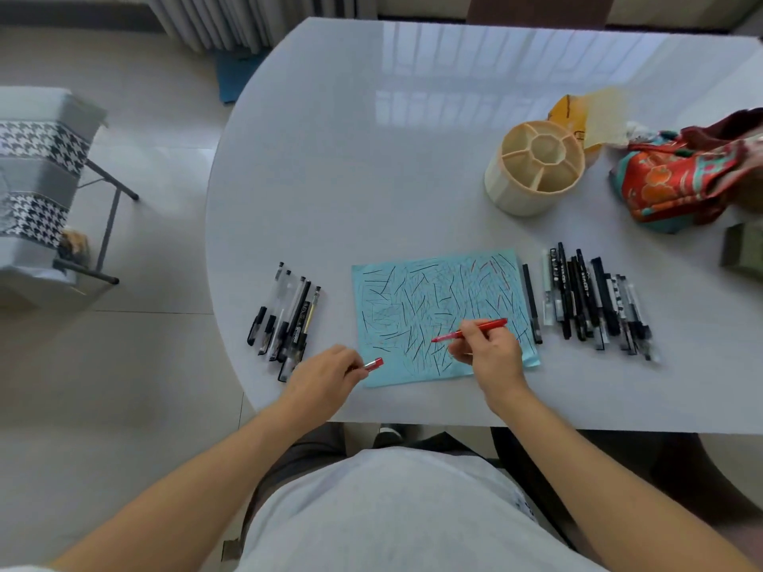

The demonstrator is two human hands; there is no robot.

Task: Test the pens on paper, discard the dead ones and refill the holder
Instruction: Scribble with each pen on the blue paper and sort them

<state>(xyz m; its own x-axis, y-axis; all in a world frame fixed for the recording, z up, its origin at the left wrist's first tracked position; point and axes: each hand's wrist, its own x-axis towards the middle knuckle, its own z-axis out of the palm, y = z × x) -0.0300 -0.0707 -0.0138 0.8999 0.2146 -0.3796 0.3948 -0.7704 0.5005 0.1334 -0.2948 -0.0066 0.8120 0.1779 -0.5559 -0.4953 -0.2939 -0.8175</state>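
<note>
One slim red pen (475,330) in right hand (489,353), scribbled blue paper (417,311)

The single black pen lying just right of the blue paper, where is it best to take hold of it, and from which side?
Pinch the black pen at mid-barrel from above. It lies flat on the table, apart from the pile of pens, with bare table on that side and the blue paper on the other.
</note>
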